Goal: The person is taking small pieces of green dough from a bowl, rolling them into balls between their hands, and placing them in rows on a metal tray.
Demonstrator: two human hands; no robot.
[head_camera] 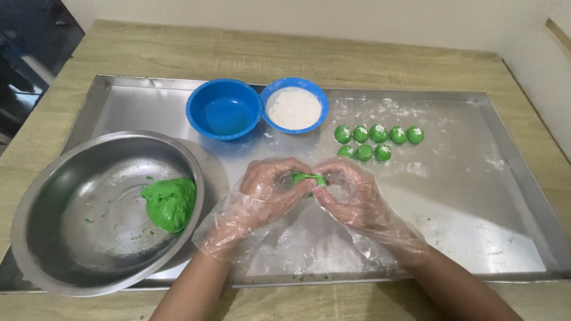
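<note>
Hands meeting mid-frame over steel tray (464,238), both in loose clear plastic gloves. Left hand (270,190) palm turned inward, fingers curled and closed on small green dough piece (309,179). Right hand (351,196) mirrored, fingers pinching same piece from other side. Piece held between fingertips, just above tray, not touching it. Forearms entering from bottom edge, angled toward each other, wrists low. Larger green dough lump (171,203) sitting in steel bowl (53,238) at left. Blue bowl of clear liquid (224,109) and blue bowl of white flour (294,106) touching, behind hands. Eight green balls (378,133) in two rows, right of flour. Tray resting on wooden desk (238,50).
</note>
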